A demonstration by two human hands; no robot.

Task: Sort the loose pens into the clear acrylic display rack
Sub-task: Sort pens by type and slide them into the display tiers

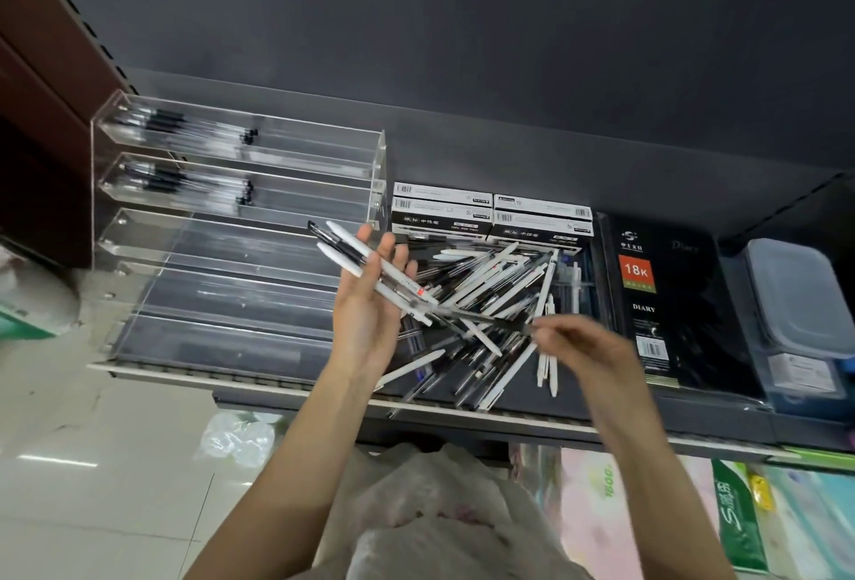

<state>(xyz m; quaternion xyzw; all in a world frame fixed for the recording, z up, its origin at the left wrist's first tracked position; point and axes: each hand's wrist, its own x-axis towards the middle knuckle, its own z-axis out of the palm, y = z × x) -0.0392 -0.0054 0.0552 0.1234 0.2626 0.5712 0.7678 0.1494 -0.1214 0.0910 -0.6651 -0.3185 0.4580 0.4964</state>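
A clear acrylic display rack (139,227) with several stepped tiers stands at the left of a dark shelf. Its two top tiers hold black-and-clear pens (185,126); the lower tiers look empty. A heap of loose white and black pens (499,297) lies on the shelf right of the rack. My left hand (370,315), palm up over the heap's left edge, holds a small bunch of white and black pens (356,255) that fan out toward the rack. My right hand (583,348) pinches the end of a dark pen (486,320), blurred, pointing toward the left hand.
Boxes of gel ink pens (490,214) sit behind the heap. A black diary (666,301) and a clear plastic lidded box (800,301) lie to the right. The shelf's front edge (324,394) runs below my hands; packaged goods and a plastic bag sit underneath.
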